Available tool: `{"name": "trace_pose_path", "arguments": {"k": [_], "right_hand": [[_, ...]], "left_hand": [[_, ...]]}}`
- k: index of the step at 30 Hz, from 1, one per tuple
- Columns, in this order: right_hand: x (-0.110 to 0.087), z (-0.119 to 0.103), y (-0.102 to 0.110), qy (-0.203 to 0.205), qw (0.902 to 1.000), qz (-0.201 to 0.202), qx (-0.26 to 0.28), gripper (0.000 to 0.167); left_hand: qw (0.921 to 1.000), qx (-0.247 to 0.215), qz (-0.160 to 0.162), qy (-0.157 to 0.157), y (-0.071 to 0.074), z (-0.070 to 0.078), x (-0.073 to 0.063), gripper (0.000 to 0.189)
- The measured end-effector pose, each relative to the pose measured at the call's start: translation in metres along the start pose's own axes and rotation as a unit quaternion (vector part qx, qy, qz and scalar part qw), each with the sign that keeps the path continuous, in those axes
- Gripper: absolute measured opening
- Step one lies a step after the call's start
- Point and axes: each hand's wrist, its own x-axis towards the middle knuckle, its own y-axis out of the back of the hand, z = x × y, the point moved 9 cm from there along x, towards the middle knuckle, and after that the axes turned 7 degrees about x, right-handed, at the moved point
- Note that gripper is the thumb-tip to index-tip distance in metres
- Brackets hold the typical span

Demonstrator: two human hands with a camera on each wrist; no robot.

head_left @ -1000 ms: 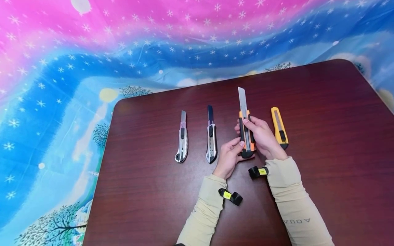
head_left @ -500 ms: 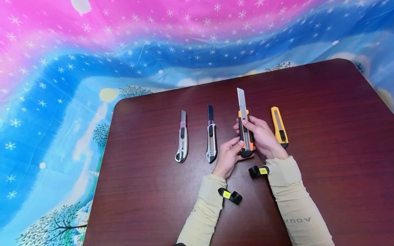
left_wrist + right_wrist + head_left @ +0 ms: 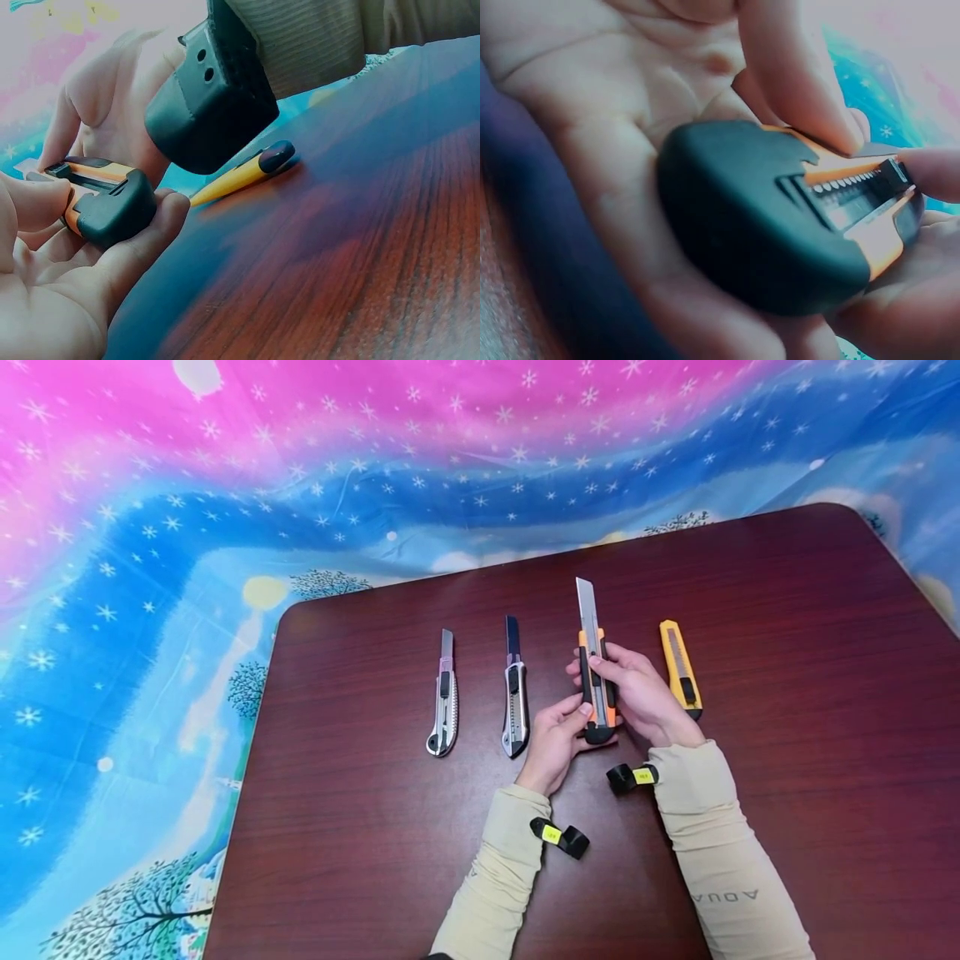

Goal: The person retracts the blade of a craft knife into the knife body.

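Both hands hold an orange and black utility knife (image 3: 598, 693) above the table, its long silver blade extended and pointing away. The left hand (image 3: 553, 743) grips the handle's lower end, thumb on top and fingers beneath. The right hand (image 3: 641, 693) holds the upper handle from the right, with its thumb on the black slider. In the right wrist view the knife's black end cap (image 3: 742, 217) lies against the left palm. A yellow utility knife (image 3: 681, 668), blade inside its body, lies just beyond the right hand.
Left of the hands, a silver utility knife (image 3: 444, 693) and another with a dark blade (image 3: 514, 689) lie on the dark red wooden table (image 3: 360, 827), blades extended. A patterned cloth (image 3: 375, 460) hangs behind the table's far edge.
The hands and the orange and black knife have drifted slightly left and toward the person. The grip looks the same, and the other knives have not moved.
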Motion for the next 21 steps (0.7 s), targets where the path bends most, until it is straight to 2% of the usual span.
{"name": "trace_pose_path", "arguments": {"k": [8,15,21], "right_hand": [[-0.0006,0.0018,0.001,-0.023,0.9995,-0.01,0.017,0.046],[-0.0012,0.0024,0.0011,-0.034,0.9988,-0.015,0.031,0.041],[-0.0013,0.003,-0.0008,-0.037,0.9985,-0.024,0.033,0.049]], "left_hand": [[1.0,0.0,0.004,0.004,0.0,-0.0008,0.0007,0.037],[1.0,-0.003,0.002,0.003,-0.0003,-0.0012,0.0006,0.037],[1.0,-0.007,-0.004,0.005,0.0004,-0.002,0.0005,0.038]]}}
